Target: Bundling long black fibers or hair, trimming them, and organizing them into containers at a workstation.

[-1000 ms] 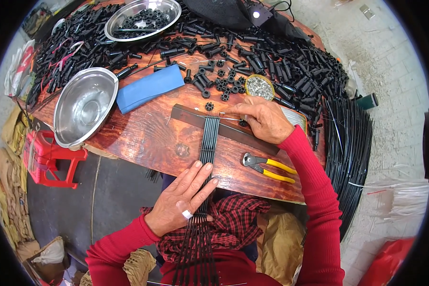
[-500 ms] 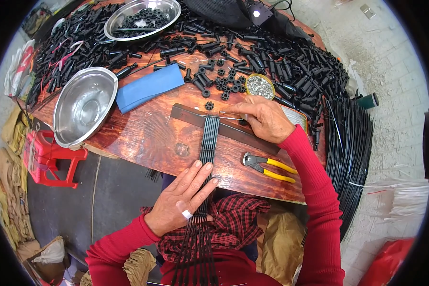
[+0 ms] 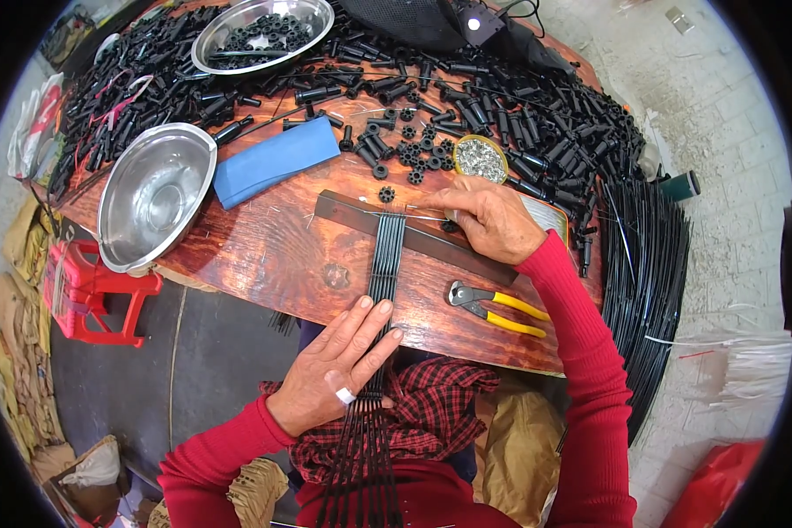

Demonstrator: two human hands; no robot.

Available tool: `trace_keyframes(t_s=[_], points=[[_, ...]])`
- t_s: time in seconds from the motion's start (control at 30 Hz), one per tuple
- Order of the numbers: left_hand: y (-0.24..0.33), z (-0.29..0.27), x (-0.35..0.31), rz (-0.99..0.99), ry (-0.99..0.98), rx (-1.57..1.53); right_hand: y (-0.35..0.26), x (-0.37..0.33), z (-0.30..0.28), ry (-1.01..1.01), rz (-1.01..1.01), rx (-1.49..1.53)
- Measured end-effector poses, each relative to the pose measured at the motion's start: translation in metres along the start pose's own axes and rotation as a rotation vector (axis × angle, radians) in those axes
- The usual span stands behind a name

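Observation:
A flat row of thin black umbrella ribs (image 3: pixel 387 255) runs from the table toward my lap, where the ribs fan out. My left hand (image 3: pixel 334 365) lies across them with long fingers on top; a fingertip, apparently the thumb, shows at their far side, so the ribs are held between. The rib tips rest over a dark bar (image 3: pixel 449 246) on the wooden table. Just right of the tips, my right hand (image 3: pixel 488 216) pinches a thin wire (image 3: pixel 427 217) that reaches to them. A small black notched ring (image 3: pixel 386 194) lies just beyond the tips.
Yellow-handled pincers (image 3: pixel 497 308) lie near the table's front edge. Beyond the right hand stands a yellow-rimmed dish (image 3: pixel 480 160) of small metal bits. A steel bowl (image 3: pixel 114 220), a blue pad (image 3: pixel 277 163) and heaped black plastic tubes (image 3: pixel 519 123) surround the work. Black rods (image 3: pixel 642 290) hang at right.

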State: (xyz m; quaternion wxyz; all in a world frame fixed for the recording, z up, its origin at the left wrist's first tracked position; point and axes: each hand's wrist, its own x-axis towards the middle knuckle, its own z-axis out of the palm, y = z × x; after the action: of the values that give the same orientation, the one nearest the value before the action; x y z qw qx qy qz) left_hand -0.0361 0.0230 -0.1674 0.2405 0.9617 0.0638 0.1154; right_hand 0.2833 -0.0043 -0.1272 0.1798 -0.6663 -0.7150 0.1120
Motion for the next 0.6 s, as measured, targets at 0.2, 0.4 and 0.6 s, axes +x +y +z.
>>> trace_keyframes(t_s=[0.2, 0.4, 0.6], points=[[0.0004, -0.0007, 0.0003, -0.003, -0.005, -0.008, -0.0006, 0.0006, 0.0006, 0.010, 0.000, 0.009], [-0.0006, 0.0002, 0.0004, -0.001, -0.003, -0.004, -0.0020, 0.0020, 0.0019, 0.019, -0.027, 0.007], [0.0004, -0.0001, 0.0008, 0.000, -0.002, -0.024, 0.0005, 0.0014, 0.0039, 0.066, -0.065, 0.005]])
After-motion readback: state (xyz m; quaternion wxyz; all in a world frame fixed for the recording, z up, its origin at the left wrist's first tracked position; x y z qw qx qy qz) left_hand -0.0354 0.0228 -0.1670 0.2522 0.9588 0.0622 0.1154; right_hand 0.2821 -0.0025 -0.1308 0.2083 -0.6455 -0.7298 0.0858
